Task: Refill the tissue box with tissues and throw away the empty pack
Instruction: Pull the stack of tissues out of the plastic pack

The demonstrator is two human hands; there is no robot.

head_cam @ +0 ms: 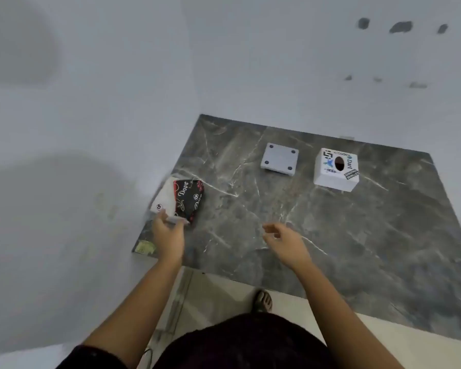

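Note:
A soft tissue pack (183, 199), white on its left side and black with red print and the word Dove on its right, lies at the left edge of the dark marble counter (357, 249). My left hand (168, 234) grips the pack's near end. My right hand (284, 241) hovers over the counter to the right, fingers loosely curled and apart, holding nothing. A white square tissue box (336, 170) with stickers and an oval hole on top stands at the back right. A flat grey square lid (279, 159) with dots at its corners lies to the box's left.
A white wall runs along the left side and the back of the counter. The counter's near edge drops to a pale floor, where my sandalled foot (262, 300) shows. A yellowish sticker (145, 247) marks the counter's near left corner.

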